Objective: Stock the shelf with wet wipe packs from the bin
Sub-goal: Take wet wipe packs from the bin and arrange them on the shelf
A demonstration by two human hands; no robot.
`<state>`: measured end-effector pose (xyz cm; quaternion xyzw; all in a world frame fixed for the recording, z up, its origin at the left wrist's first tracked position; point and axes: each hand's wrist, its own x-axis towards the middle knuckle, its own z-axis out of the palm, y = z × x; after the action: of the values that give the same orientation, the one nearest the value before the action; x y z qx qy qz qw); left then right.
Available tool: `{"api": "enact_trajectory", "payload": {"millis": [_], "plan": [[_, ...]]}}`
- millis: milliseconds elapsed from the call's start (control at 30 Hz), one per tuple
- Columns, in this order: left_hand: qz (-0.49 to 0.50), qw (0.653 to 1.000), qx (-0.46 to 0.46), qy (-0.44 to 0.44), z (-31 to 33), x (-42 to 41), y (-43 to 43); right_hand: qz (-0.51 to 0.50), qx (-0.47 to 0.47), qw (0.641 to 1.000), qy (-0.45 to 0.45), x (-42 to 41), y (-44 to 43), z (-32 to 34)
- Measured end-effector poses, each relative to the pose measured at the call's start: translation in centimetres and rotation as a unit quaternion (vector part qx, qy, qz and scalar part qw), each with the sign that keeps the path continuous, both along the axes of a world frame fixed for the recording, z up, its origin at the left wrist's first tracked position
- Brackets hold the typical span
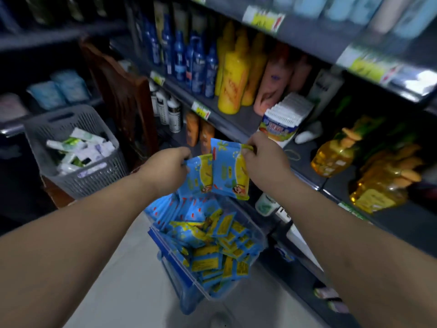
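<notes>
A person stands in a shop aisle, both bare arms stretched forward over a clear bin on the floor; the bin has a blue rim and is heaped with blue and yellow wet wipe packs. The left hand pinches the top edge of the left pack; the right hand pinches the top corner of the right pack; both held packs hang side by side, edges overlapping, above the bin and just in front of the dark shelf on the right. On that shelf stand blue bottles, yellow bottles and a stack of white packets. A grey basket of pale packets sits to the left, well apart from the bin.
</notes>
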<state>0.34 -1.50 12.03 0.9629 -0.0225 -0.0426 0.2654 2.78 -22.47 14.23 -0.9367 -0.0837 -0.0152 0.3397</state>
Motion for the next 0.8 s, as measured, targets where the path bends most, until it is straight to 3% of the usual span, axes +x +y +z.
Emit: {"api": "enact_trajectory", "payload": {"millis": [200,400,800], "plan": [[-0.025,0.997,-0.006,-0.074,8.9,-0.5,-1.7,-0.060,-0.014,0.994,-0.085,-1.5,-1.6,9.1],[-0.032,0.989,-0.034,-0.144,16.4,-1.0,-5.7,-0.104,0.058,0.984,-0.128,-3.5,-5.7,16.6],[-0.090,0.957,-0.226,-0.158,26.5,-2.1,-18.2,-0.211,0.130,0.944,-0.219,-8.0,-18.3,25.8]]}}
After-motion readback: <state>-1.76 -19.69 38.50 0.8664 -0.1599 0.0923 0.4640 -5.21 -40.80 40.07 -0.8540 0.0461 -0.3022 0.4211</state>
